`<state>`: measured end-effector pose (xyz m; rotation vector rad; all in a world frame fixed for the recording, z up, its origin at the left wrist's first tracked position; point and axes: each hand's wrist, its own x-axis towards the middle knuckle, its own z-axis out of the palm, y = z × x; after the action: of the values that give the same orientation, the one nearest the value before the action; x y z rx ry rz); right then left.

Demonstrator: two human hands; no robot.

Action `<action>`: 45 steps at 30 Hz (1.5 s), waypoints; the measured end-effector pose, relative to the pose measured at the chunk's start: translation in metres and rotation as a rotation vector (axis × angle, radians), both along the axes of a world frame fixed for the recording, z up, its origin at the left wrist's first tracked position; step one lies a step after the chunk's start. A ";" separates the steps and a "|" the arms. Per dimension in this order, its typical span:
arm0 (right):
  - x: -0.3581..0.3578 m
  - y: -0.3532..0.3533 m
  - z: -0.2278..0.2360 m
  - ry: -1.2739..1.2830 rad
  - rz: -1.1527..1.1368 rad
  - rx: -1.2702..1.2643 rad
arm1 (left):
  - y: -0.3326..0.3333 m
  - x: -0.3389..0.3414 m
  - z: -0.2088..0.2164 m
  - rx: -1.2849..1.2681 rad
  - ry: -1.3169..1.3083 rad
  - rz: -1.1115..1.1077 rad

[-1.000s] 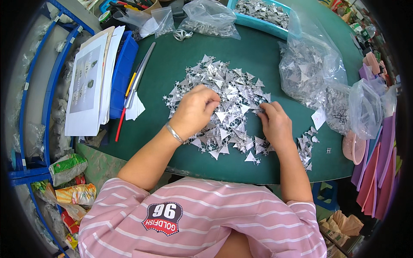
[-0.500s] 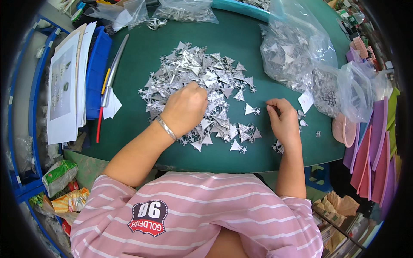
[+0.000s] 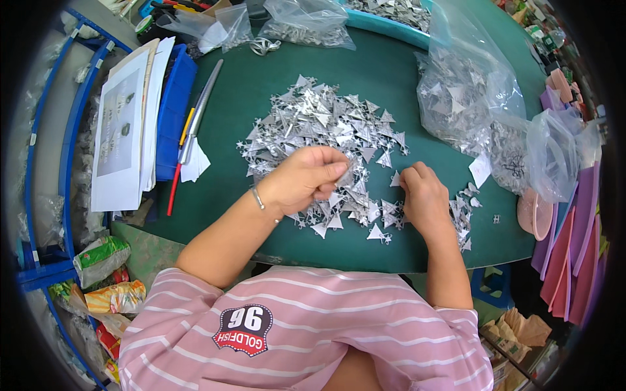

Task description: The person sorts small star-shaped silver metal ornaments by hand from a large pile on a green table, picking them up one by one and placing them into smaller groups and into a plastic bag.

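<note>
A heap of small silver triangular metal pieces with looped ends (image 3: 313, 117) lies in the middle of the green table. Over its near side, my left hand (image 3: 306, 179) is closed in a pinch, a blurred silver piece (image 3: 351, 171) at its thumb and fingertips. My right hand (image 3: 425, 199) rests at the heap's right edge, its fingers closed over the looped end of a single triangular piece (image 3: 395, 179); the fingers hide that end. A smaller group of silver pieces (image 3: 462, 221) lies beside my right wrist, partly covered by it.
Clear bags of metal pieces (image 3: 456, 98) stand at the right, near a pink basket (image 3: 535, 215). A turquoise tray (image 3: 391, 25) and another filled bag (image 3: 306, 29) are at the back. Left are a blue bin (image 3: 176, 104), papers (image 3: 120, 130) and a tapered metal rod (image 3: 207, 98).
My left hand has lifted and turned off the heap with a piece in its fingertips. My right hand has moved left onto the lone triangular piece. The whole view has shifted slightly.
</note>
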<state>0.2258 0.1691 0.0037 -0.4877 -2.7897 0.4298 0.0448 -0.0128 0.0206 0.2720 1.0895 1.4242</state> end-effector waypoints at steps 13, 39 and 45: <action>0.012 0.012 -0.019 0.588 0.457 -2.258 | -0.002 0.008 -0.020 0.301 -0.520 -0.054; -0.040 -0.004 -0.002 -0.089 -0.298 -0.314 | -0.023 0.006 0.037 0.819 -0.188 0.013; -0.047 -0.004 0.005 -0.168 -0.377 -0.274 | -0.029 0.010 0.134 1.526 0.004 -0.421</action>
<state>0.1788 0.1652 0.0085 -1.1354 -2.7117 0.7123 0.0552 -0.0414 0.1547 1.4626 -0.2767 1.5753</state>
